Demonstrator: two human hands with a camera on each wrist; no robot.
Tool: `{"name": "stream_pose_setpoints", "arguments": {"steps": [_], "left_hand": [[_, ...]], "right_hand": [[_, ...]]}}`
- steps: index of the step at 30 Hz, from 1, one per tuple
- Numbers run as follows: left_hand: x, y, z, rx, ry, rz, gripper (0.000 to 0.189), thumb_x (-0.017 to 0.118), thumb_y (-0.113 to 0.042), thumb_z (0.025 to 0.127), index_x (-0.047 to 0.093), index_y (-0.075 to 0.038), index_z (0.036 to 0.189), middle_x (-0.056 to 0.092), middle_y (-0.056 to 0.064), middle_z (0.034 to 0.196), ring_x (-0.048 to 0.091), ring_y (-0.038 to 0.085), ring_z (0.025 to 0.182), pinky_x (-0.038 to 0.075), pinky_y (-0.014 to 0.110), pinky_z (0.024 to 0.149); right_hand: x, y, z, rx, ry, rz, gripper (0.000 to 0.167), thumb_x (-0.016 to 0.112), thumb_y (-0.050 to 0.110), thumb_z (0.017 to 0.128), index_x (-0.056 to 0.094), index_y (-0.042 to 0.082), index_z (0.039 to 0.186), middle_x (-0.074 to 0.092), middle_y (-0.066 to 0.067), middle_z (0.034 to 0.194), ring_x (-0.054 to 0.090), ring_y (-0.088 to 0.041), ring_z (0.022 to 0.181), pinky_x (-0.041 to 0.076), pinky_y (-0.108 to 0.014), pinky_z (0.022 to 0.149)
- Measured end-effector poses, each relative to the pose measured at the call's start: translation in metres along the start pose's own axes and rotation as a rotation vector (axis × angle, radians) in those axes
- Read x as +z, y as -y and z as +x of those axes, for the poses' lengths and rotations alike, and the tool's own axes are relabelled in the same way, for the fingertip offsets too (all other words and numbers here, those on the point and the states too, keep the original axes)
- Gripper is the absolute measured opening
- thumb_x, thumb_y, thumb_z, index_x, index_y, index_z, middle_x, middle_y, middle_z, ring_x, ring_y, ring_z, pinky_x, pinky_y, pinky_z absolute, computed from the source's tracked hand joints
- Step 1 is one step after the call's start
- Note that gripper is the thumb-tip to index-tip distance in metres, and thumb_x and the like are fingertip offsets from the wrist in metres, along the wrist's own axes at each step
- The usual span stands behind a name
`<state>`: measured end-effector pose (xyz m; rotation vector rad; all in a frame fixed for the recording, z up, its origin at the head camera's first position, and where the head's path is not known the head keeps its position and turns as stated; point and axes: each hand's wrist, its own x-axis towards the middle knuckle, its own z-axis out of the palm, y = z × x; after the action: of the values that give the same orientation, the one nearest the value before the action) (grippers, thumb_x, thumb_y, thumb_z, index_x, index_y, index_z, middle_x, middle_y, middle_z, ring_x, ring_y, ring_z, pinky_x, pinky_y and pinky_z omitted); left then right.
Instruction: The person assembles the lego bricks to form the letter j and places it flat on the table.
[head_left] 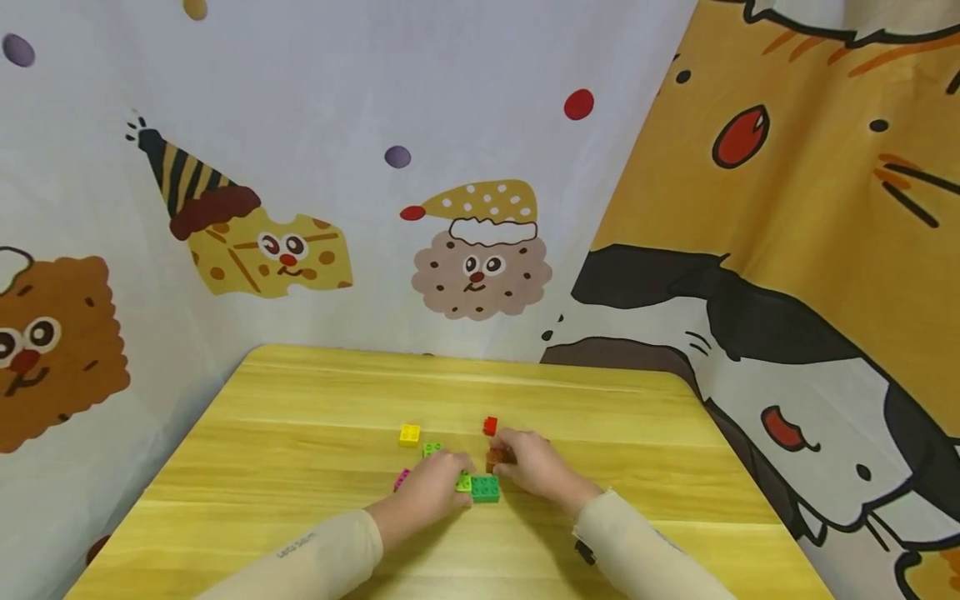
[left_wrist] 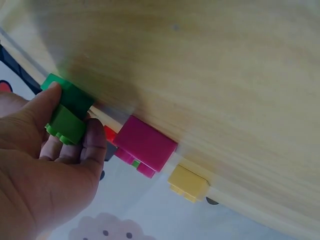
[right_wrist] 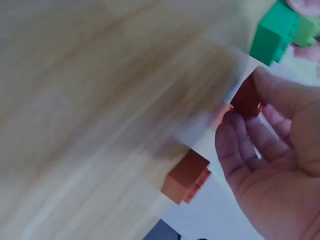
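My left hand [head_left: 431, 486] pinches a light green toy brick [left_wrist: 68, 124] between thumb and fingers. A dark green brick [head_left: 485, 489] sits right against it, and the left thumb reaches over its edge in the left wrist view. On the right, my right hand [head_left: 534, 465] grips a brown brick [right_wrist: 247, 97], thumb on one side and fingertips on the other. Just beyond those fingers stands a small red brick [head_left: 490, 426]. Another brown brick [right_wrist: 186, 176] lies beside the right hand in the right wrist view, mostly hidden by it in the head view.
A yellow brick [head_left: 409, 434] and a second light green brick [head_left: 432, 450] lie past the left hand. The magenta brick [left_wrist: 146, 145] is partly covered by that hand in the head view. All rest on a wooden table [head_left: 300, 392] with a cartoon-print curtain [head_left: 315, 108] behind.
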<state>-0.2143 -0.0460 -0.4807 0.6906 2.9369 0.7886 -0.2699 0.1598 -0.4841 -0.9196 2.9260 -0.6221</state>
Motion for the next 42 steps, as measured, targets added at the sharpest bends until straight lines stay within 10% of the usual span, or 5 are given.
{"name": "stream_pose_setpoints", "arguments": {"steps": [10,30,38,42], "left_hand": [[0.000,-0.001,-0.001,-0.005,-0.006,-0.004,0.043,0.079,-0.024,0.067,0.065,-0.013,0.106,0.065,-0.002,0.100,0.058,0.012,0.089,0.053,0.024,0.076],[0.002,-0.002,0.000,0.012,-0.011,0.011,0.040,0.080,-0.023,0.066,0.067,-0.015,0.102,0.065,-0.004,0.095,0.056,0.009,0.084,0.052,0.023,0.073],[0.001,-0.002,0.000,0.000,-0.002,0.013,0.044,0.078,-0.023,0.067,0.064,-0.014,0.107,0.066,-0.001,0.103,0.059,0.014,0.092,0.053,0.025,0.078],[-0.001,-0.002,0.000,0.000,0.000,0.024,0.043,0.078,-0.024,0.067,0.064,-0.014,0.107,0.066,-0.002,0.101,0.059,0.013,0.090,0.053,0.024,0.076]], "right_hand": [[-0.020,0.015,-0.021,-0.054,0.172,0.191,0.034,0.071,0.024,0.079,0.065,0.017,0.112,0.067,0.009,0.102,0.060,-0.001,0.086,0.051,-0.016,0.069],[-0.010,0.012,-0.032,-0.063,0.070,0.249,0.040,0.068,0.036,0.078,0.066,0.014,0.111,0.069,0.001,0.103,0.064,-0.005,0.086,0.051,-0.013,0.068],[-0.030,-0.026,-0.021,0.140,-0.232,-0.079,0.036,0.064,0.040,0.082,0.063,0.022,0.113,0.064,0.000,0.114,0.060,-0.019,0.102,0.052,-0.036,0.083],[-0.035,-0.048,-0.019,0.264,-0.169,-0.109,0.043,0.071,0.033,0.078,0.061,0.021,0.118,0.060,-0.001,0.121,0.054,-0.025,0.114,0.047,-0.044,0.092]]}}
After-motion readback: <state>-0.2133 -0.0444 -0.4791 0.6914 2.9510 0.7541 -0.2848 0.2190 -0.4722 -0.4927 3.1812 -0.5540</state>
